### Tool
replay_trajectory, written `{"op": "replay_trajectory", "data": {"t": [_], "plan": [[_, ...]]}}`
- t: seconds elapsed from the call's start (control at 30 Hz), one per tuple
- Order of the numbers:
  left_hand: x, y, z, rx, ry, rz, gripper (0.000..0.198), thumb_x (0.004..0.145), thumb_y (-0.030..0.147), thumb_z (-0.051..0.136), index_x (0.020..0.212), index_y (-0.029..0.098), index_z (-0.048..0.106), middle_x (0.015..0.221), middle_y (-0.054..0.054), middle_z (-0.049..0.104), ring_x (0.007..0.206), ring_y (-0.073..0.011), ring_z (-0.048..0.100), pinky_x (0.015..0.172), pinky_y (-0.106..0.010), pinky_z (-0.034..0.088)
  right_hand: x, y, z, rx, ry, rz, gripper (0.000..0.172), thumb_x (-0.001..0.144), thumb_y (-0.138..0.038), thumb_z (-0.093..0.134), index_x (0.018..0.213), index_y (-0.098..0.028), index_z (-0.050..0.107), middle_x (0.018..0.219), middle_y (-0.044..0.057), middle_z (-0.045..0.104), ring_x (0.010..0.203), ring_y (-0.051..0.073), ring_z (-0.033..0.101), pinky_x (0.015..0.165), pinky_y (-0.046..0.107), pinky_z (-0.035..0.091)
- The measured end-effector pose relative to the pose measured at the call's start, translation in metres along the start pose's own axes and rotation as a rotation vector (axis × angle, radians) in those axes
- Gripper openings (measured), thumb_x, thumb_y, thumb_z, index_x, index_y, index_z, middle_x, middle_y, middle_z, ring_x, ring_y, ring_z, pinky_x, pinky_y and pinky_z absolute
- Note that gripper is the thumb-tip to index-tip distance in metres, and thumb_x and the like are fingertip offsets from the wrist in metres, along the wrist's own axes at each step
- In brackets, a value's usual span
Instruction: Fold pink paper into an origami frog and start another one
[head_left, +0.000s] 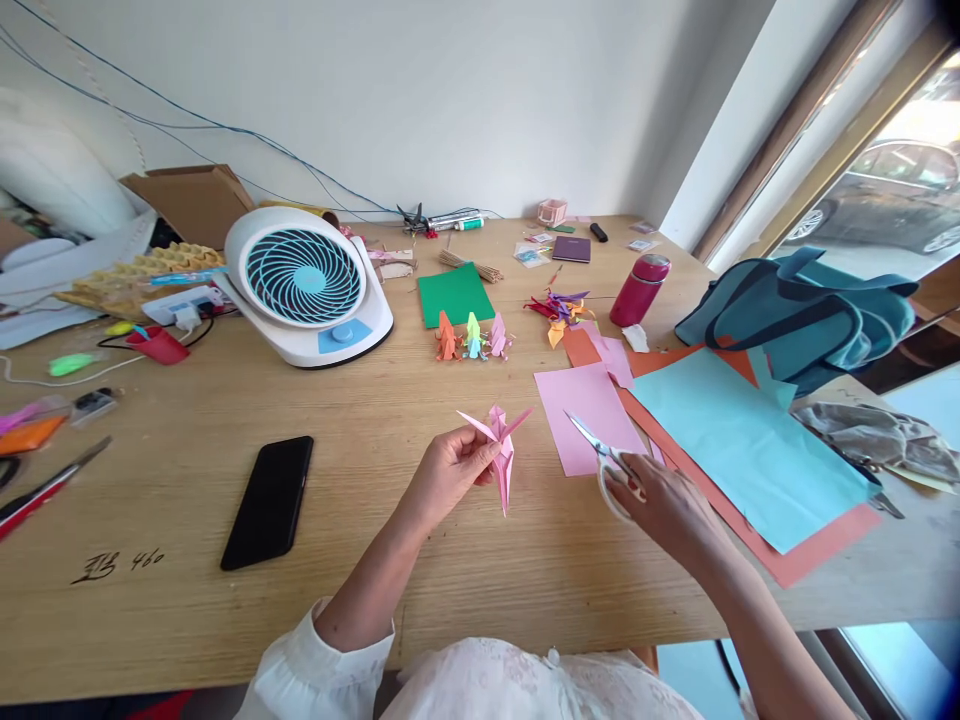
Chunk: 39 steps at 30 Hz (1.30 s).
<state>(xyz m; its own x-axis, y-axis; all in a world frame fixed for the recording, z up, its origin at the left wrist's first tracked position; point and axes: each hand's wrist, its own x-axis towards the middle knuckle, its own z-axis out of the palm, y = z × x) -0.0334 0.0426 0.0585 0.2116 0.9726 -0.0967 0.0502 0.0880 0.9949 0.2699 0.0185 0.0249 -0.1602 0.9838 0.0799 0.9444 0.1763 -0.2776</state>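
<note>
Head view: left fingers [484,457] pinch spiky, creased pink paper [505,472].

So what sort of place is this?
Probably a craft workspace: the wooden table holds coloured paper sheets and small folded paper figures, with scissors in the right hand.

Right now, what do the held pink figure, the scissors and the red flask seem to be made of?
Pink figure: matte paper, judging by its crisp folds.
Scissors: silvery, gleaming blades, probably steel; smooth whitish handles, likely plastic.
Red flask: glossy, perhaps painted metal from its highlights, though plastic is possible.
</note>
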Motion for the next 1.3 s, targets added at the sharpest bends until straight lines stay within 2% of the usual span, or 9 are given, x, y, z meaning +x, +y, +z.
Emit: {"op": "replay_trajectory", "data": {"t": [0.2,0.37,0.47,0.57,0.63,0.73,0.83,1.07,1.3], "plan": [[-0.006,-0.021,-0.005,0.039,-0.020,-0.039,0.037,0.081,0.050,0.067,0.081,0.014,0.063,0.076,-0.002,0.064,0.058,-0.0079,0.053,0.053,-0.019,0.048,0.034,0.017,0.020,-0.200,0.103,0.051,0.029,0.093,-0.042,0.046,0.094,-0.021,0.065,0.090,0.008,0.066,0.072,0.021,0.061,0.066,0.032,0.035],[-0.005,-0.031,-0.008,0.001,-0.044,-0.065,0.036,0.082,0.049,0.067,0.086,0.013,0.064,0.082,-0.003,0.066,0.066,-0.0099,0.057,0.054,-0.017,0.047,0.037,0.024,0.022,-0.224,0.096,0.098,0.028,0.093,-0.042,0.049,0.102,-0.019,0.064,0.095,0.009,0.065,0.080,0.023,0.062,0.069,0.033,0.039],[-0.004,-0.039,-0.008,0.016,-0.066,-0.058,0.037,0.083,0.049,0.066,0.090,0.013,0.066,0.082,-0.004,0.067,0.061,-0.0087,0.053,0.051,-0.018,0.044,0.034,0.022,0.019,-0.242,0.112,0.097,0.027,0.092,-0.040,0.052,0.102,-0.020,0.067,0.098,0.011,0.063,0.085,0.026,0.062,0.072,0.035,0.042],[-0.005,-0.043,-0.006,0.053,-0.092,-0.060,0.036,0.085,0.048,0.063,0.093,0.013,0.067,0.079,-0.002,0.066,0.055,-0.0080,0.048,0.049,-0.018,0.039,0.030,0.002,0.014,-0.191,0.222,0.078,0.026,0.093,-0.038,0.052,0.103,-0.019,0.068,0.101,0.014,0.063,0.092,0.029,0.061,0.076,0.039,0.045],[-0.007,-0.044,-0.004,0.069,-0.102,-0.049,0.033,0.085,0.045,0.062,0.092,0.013,0.068,0.078,-0.002,0.066,0.060,-0.0097,0.052,0.054,-0.020,0.041,0.027,-0.023,0.010,0.045,0.227,-0.034,0.025,0.096,-0.034,0.048,0.107,-0.019,0.065,0.101,0.012,0.065,0.090,0.025,0.063,0.078,0.037,0.048],[-0.012,-0.042,0.001,0.120,-0.109,-0.026,0.027,0.085,0.042,0.064,0.086,0.014,0.067,0.075,0.000,0.064,0.066,-0.0114,0.054,0.060,-0.021,0.041,0.021,-0.065,0.004,0.461,0.091,-0.184,0.024,0.096,-0.034,0.052,0.114,-0.022,0.060,0.105,0.008,0.067,0.088,0.020,0.064,0.079,0.034,0.052],[-0.016,-0.040,0.004,0.187,-0.118,-0.018,0.026,0.085,0.041,0.064,0.083,0.015,0.066,0.070,0.003,0.061,0.061,-0.0104,0.050,0.057,-0.020,0.036,0.018,-0.094,0.003,0.658,-0.034,-0.259,0.026,0.094,-0.033,0.056,0.117,-0.022,0.059,0.108,0.008,0.066,0.090,0.020,0.064,0.080,0.034,0.053],[-0.020,-0.036,0.011,0.347,-0.127,0.059,0.017,0.090,0.029,0.056,0.080,0.017,0.063,0.068,0.004,0.060,0.057,-0.0092,0.046,0.055,-0.020,0.033,0.015,-0.100,0.023,0.707,-0.103,-0.261,0.013,0.095,-0.023,0.053,0.097,-0.021,0.065,0.090,0.004,0.064,0.083,0.017,0.061,0.074,0.030,0.051],[-0.021,-0.034,0.014,0.676,0.028,0.226,0.011,0.084,0.012,0.053,0.086,0.019,0.061,0.082,0.000,0.067,0.070,-0.0128,0.057,0.065,-0.023,0.040,0.016,-0.103,0.037,0.512,0.099,-0.302,0.013,0.093,-0.020,0.057,0.100,-0.024,0.068,0.098,0.007,0.063,0.093,0.021,0.059,0.082,0.037,0.049]]}}
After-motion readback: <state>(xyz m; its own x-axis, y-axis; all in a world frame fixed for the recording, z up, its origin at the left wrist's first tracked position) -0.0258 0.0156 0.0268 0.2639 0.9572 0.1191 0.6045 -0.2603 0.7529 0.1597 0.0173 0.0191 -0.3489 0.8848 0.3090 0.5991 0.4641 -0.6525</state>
